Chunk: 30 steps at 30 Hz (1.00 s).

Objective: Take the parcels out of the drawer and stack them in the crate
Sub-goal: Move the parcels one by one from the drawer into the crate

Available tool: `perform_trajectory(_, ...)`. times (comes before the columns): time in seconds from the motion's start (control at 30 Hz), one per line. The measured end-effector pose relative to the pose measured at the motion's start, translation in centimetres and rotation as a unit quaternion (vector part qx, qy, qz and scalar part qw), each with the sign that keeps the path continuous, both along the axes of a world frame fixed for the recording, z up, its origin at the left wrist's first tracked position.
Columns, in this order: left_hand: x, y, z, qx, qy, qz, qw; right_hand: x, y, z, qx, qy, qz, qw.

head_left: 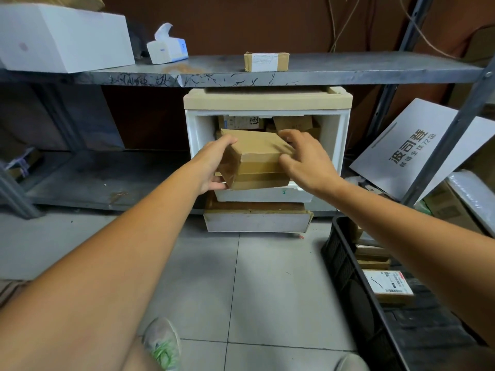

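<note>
A white drawer unit (198, 135) with a beige top stands under a metal shelf. Its upper drawer (257, 195) is pulled out, and more brown parcels (293, 123) lie at its back. I hold a small stack of flat brown cardboard parcels (255, 159) in front of the opening. My left hand (211, 163) grips the stack's left end, fingers on top and thumb below. My right hand (305, 160) grips its right end, fingers over the top edge. A black plastic crate (345, 266) sits on the floor at lower right, with several parcels (388, 286) inside.
A second drawer (257, 222) below is also pulled out. A small labelled parcel (266, 61), a tissue box (167, 50) and a white box (61, 37) sit on the metal shelf (348, 73). White printed boards (409, 148) lean at right behind a shelf post. My shoes show on the tiled floor.
</note>
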<state>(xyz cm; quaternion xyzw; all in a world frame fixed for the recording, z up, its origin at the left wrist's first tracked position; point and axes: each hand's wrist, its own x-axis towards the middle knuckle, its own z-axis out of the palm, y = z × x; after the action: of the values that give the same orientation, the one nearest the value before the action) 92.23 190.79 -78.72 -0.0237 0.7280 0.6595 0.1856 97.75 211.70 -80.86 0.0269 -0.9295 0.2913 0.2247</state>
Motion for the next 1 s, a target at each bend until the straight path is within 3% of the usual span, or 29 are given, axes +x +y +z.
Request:
perform_trajectory(0.1,0.0,0.3,0.0,-0.005,-0.005,0.015,1.000,0.6,-0.8,0.3,0.130,-0.023,0.078,0.988)
perform_trajectory(0.27,0.1,0.8,-0.2,0.007,-0.043,0.008,0.999,0.9,-1.5,-0.8,0.309,0.003,0.043,0.950)
perform_trajectory(0.4,0.2,1.2,-0.2,0.026,-0.064,-0.006,0.998,0.6,-0.8,-0.8,0.359,0.058,0.028,0.931)
perform_trajectory(0.67,0.2,2.0,-0.6,0.055,-0.093,-0.021,0.994,0.7,-0.4,-0.6,0.402,0.061,0.006,0.914)
perform_trajectory(0.73,0.2,2.2,-0.7,0.067,-0.092,-0.023,0.993,0.8,0.3,-0.3,0.359,0.055,-0.002,0.932)
perform_trajectory(0.83,-0.3,2.0,-1.1,0.071,-0.082,-0.024,0.994,0.9,1.4,0.3,0.180,0.023,0.006,0.983)
perform_trajectory(1.0,-0.7,2.6,-1.6,0.107,-0.073,-0.056,0.990,1.4,1.3,0.5,-0.005,0.013,0.024,1.000)
